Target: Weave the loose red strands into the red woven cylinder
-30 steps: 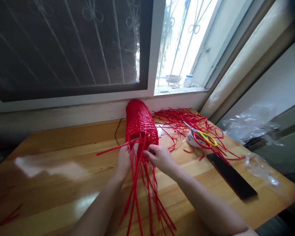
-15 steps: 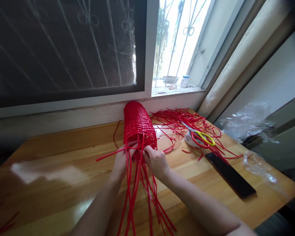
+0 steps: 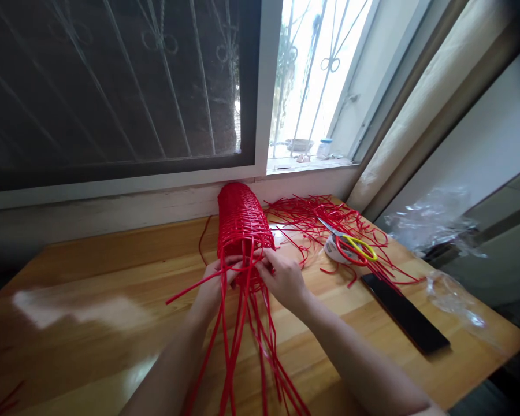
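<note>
A red woven basket (image 3: 242,214) lies on its side on the table, its open rim toward me and its far end by the window wall. Long loose red strands (image 3: 231,352) trail from the rim toward me. At the rim's left, my left hand (image 3: 214,280) is closed among the strands; its fingertips are partly hidden behind them. My right hand (image 3: 281,277) pinches a red strand at the right of the rim. One strand end (image 3: 186,293) sticks out to the left past my left hand.
Right of the basket lies a heap of red strand offcuts (image 3: 312,211). Scissors with yellow and red handles (image 3: 359,248) rest on a roll of tape (image 3: 335,251). Nearer are a black phone (image 3: 405,315) and crumpled clear plastic (image 3: 453,297). The wooden table (image 3: 112,277) meets the window wall.
My right hand has risen slightly along the rim and now pinches a strand there. The strand end on the left tilts lower and reaches slightly farther left.
</note>
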The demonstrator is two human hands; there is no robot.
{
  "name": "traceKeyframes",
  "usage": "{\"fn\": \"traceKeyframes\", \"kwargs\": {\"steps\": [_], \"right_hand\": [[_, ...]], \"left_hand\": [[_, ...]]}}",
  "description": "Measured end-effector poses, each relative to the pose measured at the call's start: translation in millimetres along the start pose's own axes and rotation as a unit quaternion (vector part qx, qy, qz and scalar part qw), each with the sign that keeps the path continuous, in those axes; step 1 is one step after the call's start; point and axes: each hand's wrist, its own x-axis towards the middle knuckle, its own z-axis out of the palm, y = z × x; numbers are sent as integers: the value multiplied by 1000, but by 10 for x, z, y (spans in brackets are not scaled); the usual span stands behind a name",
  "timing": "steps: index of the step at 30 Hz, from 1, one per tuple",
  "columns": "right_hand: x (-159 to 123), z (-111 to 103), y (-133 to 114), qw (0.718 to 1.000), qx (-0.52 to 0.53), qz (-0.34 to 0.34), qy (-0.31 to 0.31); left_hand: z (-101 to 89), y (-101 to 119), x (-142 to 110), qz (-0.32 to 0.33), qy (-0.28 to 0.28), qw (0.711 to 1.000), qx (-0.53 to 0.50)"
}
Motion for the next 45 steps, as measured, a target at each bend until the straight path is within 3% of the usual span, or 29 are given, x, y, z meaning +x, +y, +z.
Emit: {"fn": "traceKeyframes", "kwargs": {"steps": [2, 5, 10, 19, 27, 34, 38, 45], "right_hand": [[42, -30, 25, 999, 29, 21, 2], [123, -117, 57, 996, 58, 33, 52], [315, -239, 64, 986, 70, -7, 152], [642, -88, -55, 975, 185, -20, 123], [710, -22, -179, 970, 218, -26, 107], [779, 11, -226, 966, 224, -44, 123], [730, -4, -200, 965, 225, -42, 124], [400, -56, -34, 962, 256, -38, 89]], "left_hand": [[2, -13, 2, -2, -3, 1000, -1], [8, -13, -4, -9, -1, 1000, 0], [9, -46, 5, -6, 0, 1000, -9], [23, -153, 44, -29, 28, 999, 37], [212, -89, 1, -7, 48, 997, 55], [221, -89, -26, 8, 76, 994, 75], [208, -101, -31, 25, 72, 994, 82], [160, -137, -12, 58, 29, 994, 92]]}}
